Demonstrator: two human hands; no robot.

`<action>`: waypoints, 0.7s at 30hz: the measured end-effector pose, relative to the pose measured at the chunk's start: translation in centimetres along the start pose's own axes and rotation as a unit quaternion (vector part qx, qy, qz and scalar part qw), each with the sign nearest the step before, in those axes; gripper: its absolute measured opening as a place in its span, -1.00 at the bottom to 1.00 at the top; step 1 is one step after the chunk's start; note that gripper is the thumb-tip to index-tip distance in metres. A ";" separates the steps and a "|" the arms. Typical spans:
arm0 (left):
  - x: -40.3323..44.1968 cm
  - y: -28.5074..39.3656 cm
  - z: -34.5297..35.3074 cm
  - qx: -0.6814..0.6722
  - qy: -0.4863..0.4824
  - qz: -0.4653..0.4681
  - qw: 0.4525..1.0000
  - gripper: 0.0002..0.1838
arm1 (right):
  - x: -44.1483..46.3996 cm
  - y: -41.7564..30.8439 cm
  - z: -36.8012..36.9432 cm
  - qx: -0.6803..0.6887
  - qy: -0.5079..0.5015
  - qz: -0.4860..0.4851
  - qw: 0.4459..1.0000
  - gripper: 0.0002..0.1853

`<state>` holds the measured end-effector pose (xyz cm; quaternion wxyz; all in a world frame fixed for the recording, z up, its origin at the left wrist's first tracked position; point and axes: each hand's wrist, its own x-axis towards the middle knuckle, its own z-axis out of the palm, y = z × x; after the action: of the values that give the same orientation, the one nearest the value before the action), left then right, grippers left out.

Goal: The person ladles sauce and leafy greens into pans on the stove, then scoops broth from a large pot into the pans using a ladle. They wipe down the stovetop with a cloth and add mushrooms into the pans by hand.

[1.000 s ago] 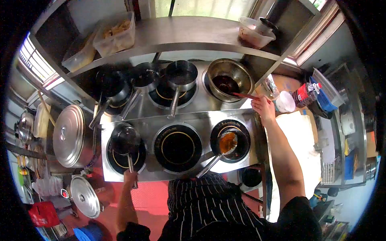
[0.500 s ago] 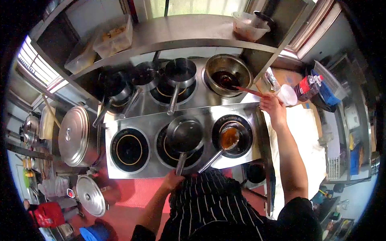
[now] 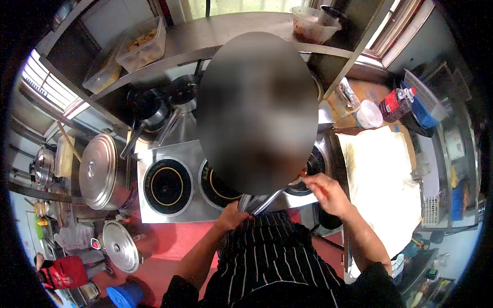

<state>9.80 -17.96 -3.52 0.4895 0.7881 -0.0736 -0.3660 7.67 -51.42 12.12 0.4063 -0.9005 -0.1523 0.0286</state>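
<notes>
A large grey blurred oval hides the middle of the cooktop. At its lower edge, my left hand [image 3: 232, 215] is closed around a metal pan handle [image 3: 245, 202]; the pan itself is hidden. A second pan handle [image 3: 268, 202] slants close beside it, reaching toward the right front burner [image 3: 315, 161]. Over that burner, my right hand [image 3: 327, 194] is pinched on a thin red utensil [image 3: 303, 174], of which only a small bit shows. The left front burner [image 3: 167, 186] has nothing on it.
Saucepans [image 3: 152, 109] stand on the back left. A lidded stockpot [image 3: 97, 172] is left of the cooktop. On the right lie a pale cloth [image 3: 382, 185], a white bowl [image 3: 369, 114] and a bottle of dark red liquid [image 3: 396, 106]. A steel shelf [image 3: 231, 33] spans the back.
My right hand has come from the metal bowl at the back, down and left to the right front burner. My left hand stays on the handle. The blurred oval now covers the centre.
</notes>
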 end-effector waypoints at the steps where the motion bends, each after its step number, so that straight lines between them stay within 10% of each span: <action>1: -0.2 0.6 -0.3 0.024 -0.015 -0.008 1.000 -0.46 | -0.2 0.0 -0.1 -0.006 -0.011 -0.009 1.000 -0.75; 10: -2.3 4.2 -1.1 0.011 0.028 -0.068 0.997 -0.60 | 0.5 3.7 1.3 0.480 0.191 0.290 0.805 -0.68; 19: -2.4 0.5 -1.4 0.024 0.092 0.020 0.995 -0.48 | 4.0 3.6 -4.3 0.614 0.268 0.223 0.708 -0.69; 21: -2.4 -0.2 -2.1 0.044 0.067 -0.044 0.996 -0.47 | 6.2 6.3 -6.6 0.579 0.238 0.102 0.773 -0.71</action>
<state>9.36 -15.22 -1.94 0.4413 0.8340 -0.0222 -0.3303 16.26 -58.25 12.32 0.8690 -0.4829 0.0878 -0.0624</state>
